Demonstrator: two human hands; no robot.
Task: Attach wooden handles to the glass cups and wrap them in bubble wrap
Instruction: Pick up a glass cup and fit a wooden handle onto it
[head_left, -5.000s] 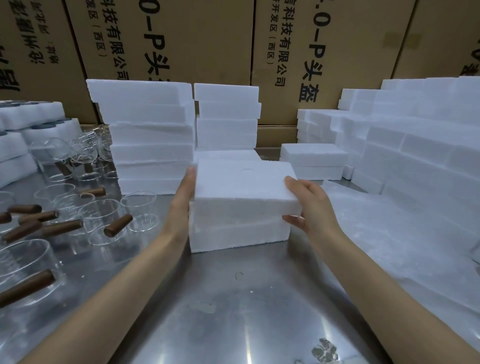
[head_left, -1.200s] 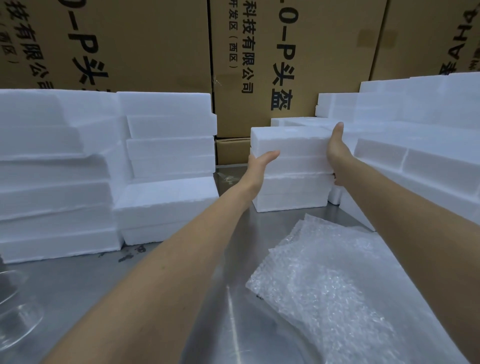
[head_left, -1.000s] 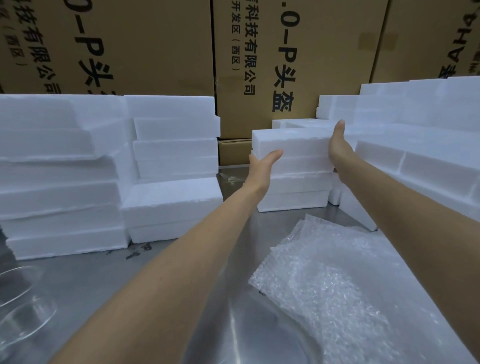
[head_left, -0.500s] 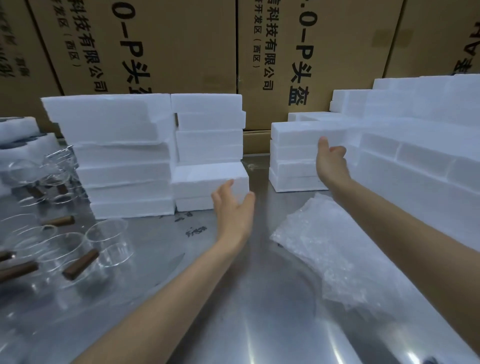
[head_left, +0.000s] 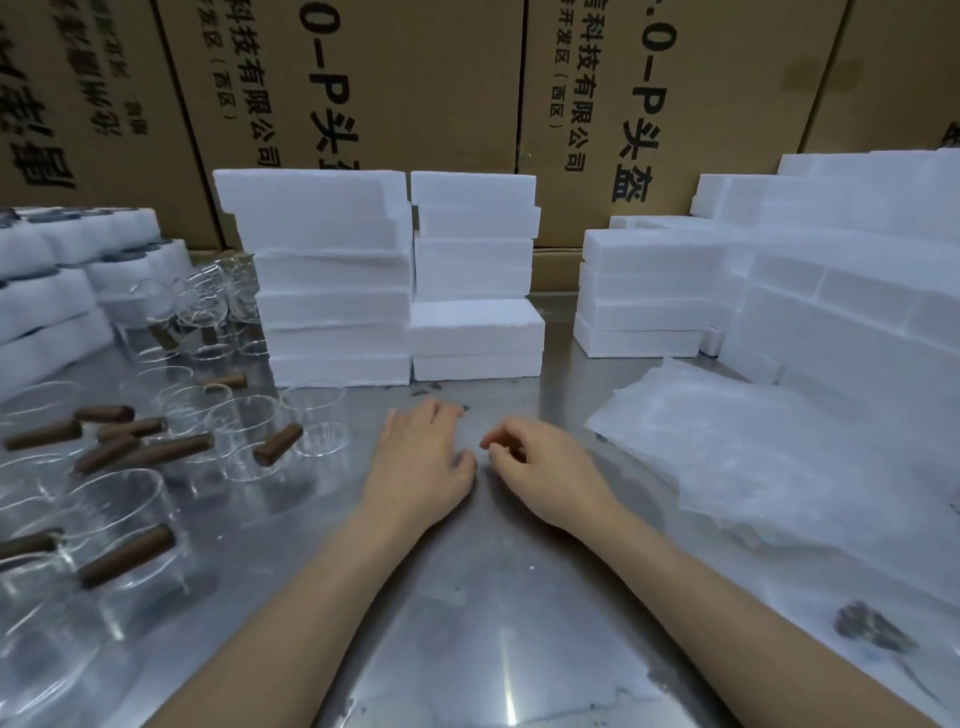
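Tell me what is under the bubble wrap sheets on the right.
The bubble wrap lies on the metal table. The sheets are cloudy, so anything beneath them is hidden. White foam blocks stand behind them.

Steel table (head_left: 483, 623) before cardboard cartons (head_left: 415, 104)

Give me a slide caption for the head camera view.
Both empty hands, left hand and right hand, over steel table between wooden-handled glass cups and bubble wrap sheets.
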